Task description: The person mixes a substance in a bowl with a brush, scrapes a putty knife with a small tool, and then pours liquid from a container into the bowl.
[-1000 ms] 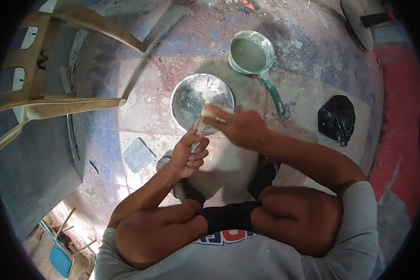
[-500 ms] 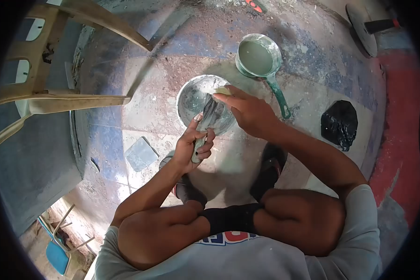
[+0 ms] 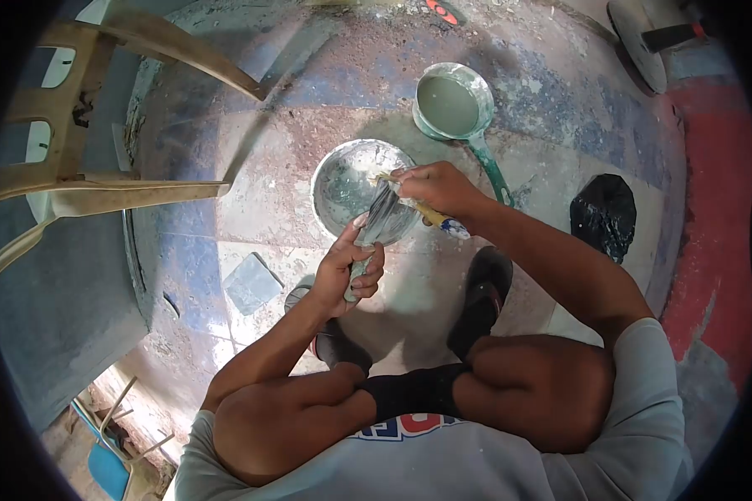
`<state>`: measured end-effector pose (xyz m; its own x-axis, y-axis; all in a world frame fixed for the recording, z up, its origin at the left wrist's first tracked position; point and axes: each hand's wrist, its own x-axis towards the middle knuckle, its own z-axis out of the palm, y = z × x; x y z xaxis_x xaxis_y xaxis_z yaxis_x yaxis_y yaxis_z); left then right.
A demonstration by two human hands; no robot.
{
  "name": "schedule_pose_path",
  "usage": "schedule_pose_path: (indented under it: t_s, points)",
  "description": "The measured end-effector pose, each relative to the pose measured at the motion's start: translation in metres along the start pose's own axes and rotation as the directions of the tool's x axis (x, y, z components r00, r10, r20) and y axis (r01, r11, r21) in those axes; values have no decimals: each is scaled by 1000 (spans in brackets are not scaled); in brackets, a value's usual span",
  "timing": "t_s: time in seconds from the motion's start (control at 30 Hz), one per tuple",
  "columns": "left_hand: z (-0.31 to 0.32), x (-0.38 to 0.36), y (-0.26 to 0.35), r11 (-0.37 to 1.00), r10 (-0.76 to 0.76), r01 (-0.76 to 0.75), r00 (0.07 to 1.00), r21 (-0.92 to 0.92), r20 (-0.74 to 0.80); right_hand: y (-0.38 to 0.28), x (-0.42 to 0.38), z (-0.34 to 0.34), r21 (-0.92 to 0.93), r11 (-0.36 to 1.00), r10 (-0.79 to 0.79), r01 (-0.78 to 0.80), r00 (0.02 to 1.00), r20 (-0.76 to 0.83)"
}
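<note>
My left hand (image 3: 351, 269) is closed around the pale green handle of a trowel (image 3: 382, 214), its grey-streaked blade pointing up over a round basin (image 3: 317, 196). Between the fingers of my right hand (image 3: 440, 190) is a brush (image 3: 441, 220) with a yellow and blue handle. The brush's tip lies at the upper end of the blade, apparently touching it. Whitish residue coats the basin's inside, and part of the basin is hidden behind the blade and my hands.
A green dipper (image 3: 486, 159) holding cloudy liquid stands beyond the basin. To the right lies a crumpled black plastic bag (image 3: 603, 219). A flat grey square piece (image 3: 253, 285) is on the tiled floor at left, near a plastic chair (image 3: 142, 192). A round disc tool (image 3: 639, 46) is at upper right.
My right hand has shifted slightly down and turned, so the brush's yellow and blue handle now shows below it. My left hand keeps its grip on the trowel. The view has moved slightly.
</note>
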<state>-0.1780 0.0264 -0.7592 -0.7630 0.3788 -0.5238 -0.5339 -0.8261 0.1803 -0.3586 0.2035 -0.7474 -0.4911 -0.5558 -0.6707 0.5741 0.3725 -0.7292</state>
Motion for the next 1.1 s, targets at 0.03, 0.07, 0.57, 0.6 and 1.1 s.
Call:
schedule_pose_path:
  t_s: [0.03, 0.07, 0.57, 0.6, 1.1]
  points:
    - [1, 0, 0, 999, 0, 1, 999, 35, -36, -1, -1, 1, 34, 999, 23, -22, 999, -23]
    - [3, 0, 0, 999, 0, 1, 999, 33, -36, 0, -1, 0, 33, 999, 25, -24, 999, -23]
    - [7, 2, 1, 1000, 23, -22, 998, 18, -61, 1, -1, 5, 111, 993, 33, -31, 999, -15]
    - [4, 2, 1, 1000, 19, -18, 999, 2, -46, -6, -3, 6, 100, 993, 59, -56, 998, -19]
    - [-2, 3, -2, 995, 13, -13, 1000, -95, -4, 7, -1, 7, 203, 979, 8, -13, 1000, 23]
